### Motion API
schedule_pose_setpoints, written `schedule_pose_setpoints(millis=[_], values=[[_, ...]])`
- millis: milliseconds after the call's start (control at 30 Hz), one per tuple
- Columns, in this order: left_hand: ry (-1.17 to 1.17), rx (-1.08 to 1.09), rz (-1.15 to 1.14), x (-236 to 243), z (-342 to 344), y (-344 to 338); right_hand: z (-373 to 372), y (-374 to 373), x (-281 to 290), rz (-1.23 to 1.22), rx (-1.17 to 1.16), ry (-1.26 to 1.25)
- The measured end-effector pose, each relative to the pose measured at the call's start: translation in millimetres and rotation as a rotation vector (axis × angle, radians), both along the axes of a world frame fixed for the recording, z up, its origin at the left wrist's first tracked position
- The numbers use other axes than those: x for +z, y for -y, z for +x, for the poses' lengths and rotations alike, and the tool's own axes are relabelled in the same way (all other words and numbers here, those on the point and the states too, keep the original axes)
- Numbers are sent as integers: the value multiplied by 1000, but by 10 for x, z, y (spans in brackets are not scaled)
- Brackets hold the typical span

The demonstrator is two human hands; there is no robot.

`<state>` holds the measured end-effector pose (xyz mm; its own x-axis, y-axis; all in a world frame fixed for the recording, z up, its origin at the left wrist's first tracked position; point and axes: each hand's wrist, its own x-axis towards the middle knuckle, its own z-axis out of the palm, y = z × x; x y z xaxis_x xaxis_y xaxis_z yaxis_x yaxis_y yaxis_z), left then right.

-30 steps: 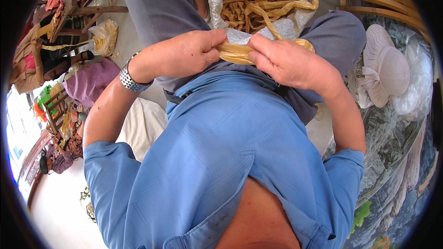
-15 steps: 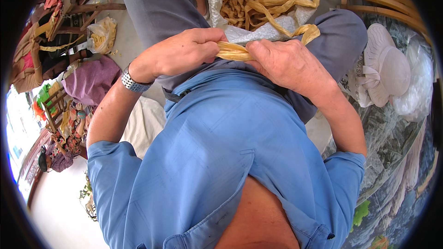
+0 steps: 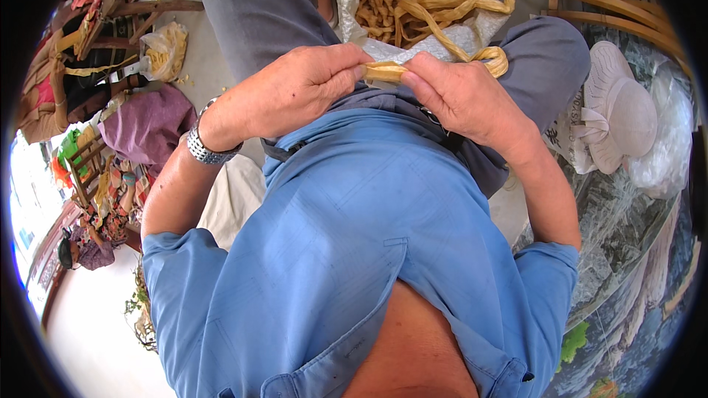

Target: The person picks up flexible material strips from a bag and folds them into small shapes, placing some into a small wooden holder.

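My left hand [image 3: 310,88] and my right hand [image 3: 461,99] are closed on a flat yellowish strip [image 3: 382,71], held stretched between their fingertips above my lap. The strip runs on past my right hand into a loop [image 3: 493,59] by my right knee. Just beyond my hands, an open white woven sack [image 3: 346,7] holds a heap of tan strips [image 3: 383,7], some draped out over its right side. A steel watch sits on my left wrist.
At left, other people [image 3: 103,239] sit among wooden chairs [image 3: 147,7], purple cloth [image 3: 144,125] and a plastic bag of yellow pieces [image 3: 164,55]. At right lie a pale brimmed hat [image 3: 619,110], clear plastic [image 3: 660,155] and a slatted wooden chair [image 3: 612,18].
My left hand has shifted a little to the right, so less strip shows between the hands. My right hand's thumb and fingers have shifted slightly on the strip.
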<state>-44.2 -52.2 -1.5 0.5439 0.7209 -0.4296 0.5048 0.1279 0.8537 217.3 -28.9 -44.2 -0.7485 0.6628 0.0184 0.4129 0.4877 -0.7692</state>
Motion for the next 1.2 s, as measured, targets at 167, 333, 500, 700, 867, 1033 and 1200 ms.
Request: schedule_pose_setpoints(millis=[167,333,500,700,867,1033,1200], values=[[48,207,-229,97,109,-7,-38,11,19,4,-92,3],[268,462,-530,79,75,-36,-73,16,-44,268,-99,-14],[464,588,-565,-87,83,2,-53,-31,-148,330,-108,-71],[336,586,-302,-115,61,-2,-16,-103,-103,-198,-229,-38],[143,591,77,-198,138,81,28,-163,206,-1255,-334,-484],[77,592,191,-85,342,149,26,-198,433,-1280,-225,-750],[445,581,-172,-31,378,186,-182,-76,370,-513,-169,-204]])
